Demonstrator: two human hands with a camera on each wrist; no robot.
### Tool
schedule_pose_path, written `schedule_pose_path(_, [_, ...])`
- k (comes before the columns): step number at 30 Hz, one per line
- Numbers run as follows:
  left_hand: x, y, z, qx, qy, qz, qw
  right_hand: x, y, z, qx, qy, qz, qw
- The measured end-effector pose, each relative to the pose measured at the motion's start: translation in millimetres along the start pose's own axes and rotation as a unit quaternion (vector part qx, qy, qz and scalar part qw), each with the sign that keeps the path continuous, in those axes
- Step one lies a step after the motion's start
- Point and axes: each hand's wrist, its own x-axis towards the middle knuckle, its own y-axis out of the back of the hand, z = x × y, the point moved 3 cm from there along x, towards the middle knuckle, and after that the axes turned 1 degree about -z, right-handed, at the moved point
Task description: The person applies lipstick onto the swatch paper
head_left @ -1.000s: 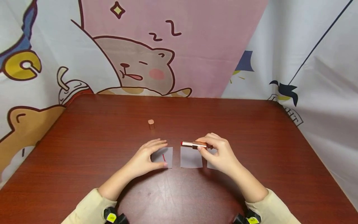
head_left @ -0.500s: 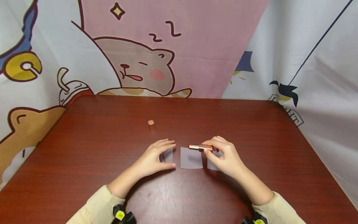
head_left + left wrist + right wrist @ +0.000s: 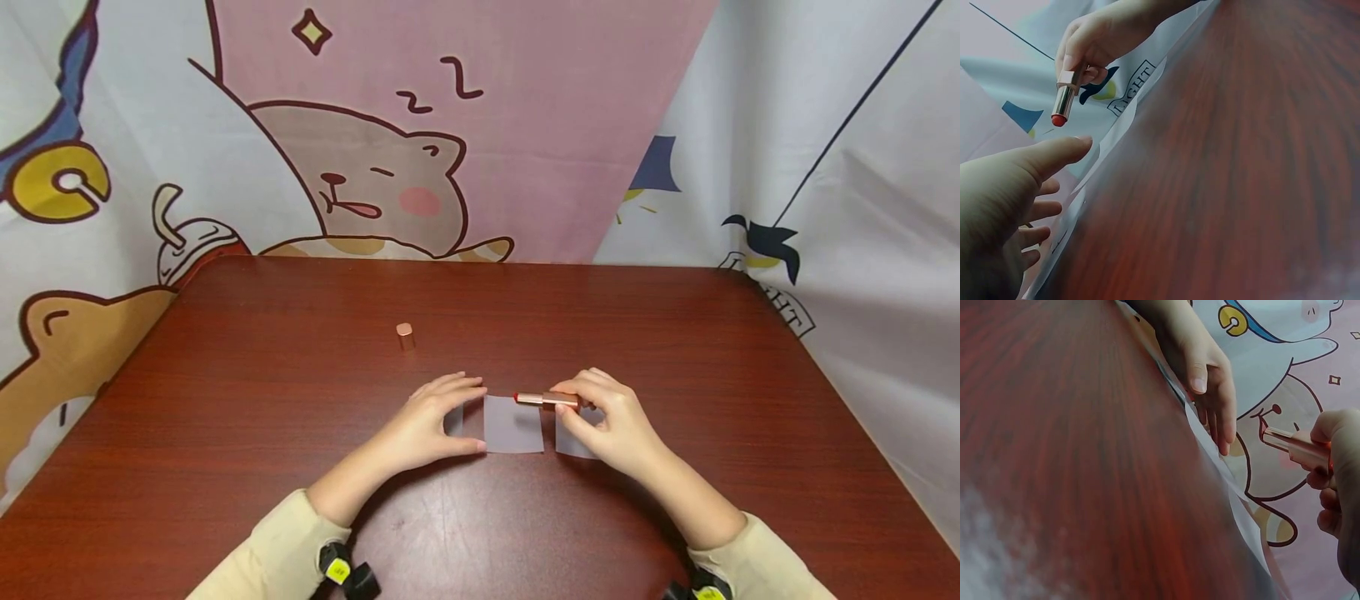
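Fingers of the right hand (image 3: 611, 421) grip the lipstick (image 3: 546, 399); left hand (image 3: 435, 417) lies flat.

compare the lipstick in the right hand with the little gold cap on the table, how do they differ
The lipstick lies level, pinched in the right hand above the paper squares; the cap stands upright alone, farther back on the table. The lipstick is longer and shows a red tip; the cap is short and shows none. Both have a rose-gold metallic finish.
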Motion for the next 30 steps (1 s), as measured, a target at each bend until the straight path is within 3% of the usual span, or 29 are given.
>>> schedule_pose_path(6, [4.2,-4.1,4.0,0.001,0.009,-0.015,0.9999,-3.9,-0.2,4.8,-0.009,0.001,-0.006,1.000])
schedule_pose_path(14, [10.6,-9.8,5.4,-0.003,-0.013,-0.029,0.9995,-8.0,0.5,8.1,-0.017,-0.009,-0.021,1.000])
schedule_pose_path(30, [13.3,-11.7,4.9,0.020,-0.011,-0.041,0.9989,-8.4,-7.1,12.8,-0.022,-0.003,-0.050,0.998])
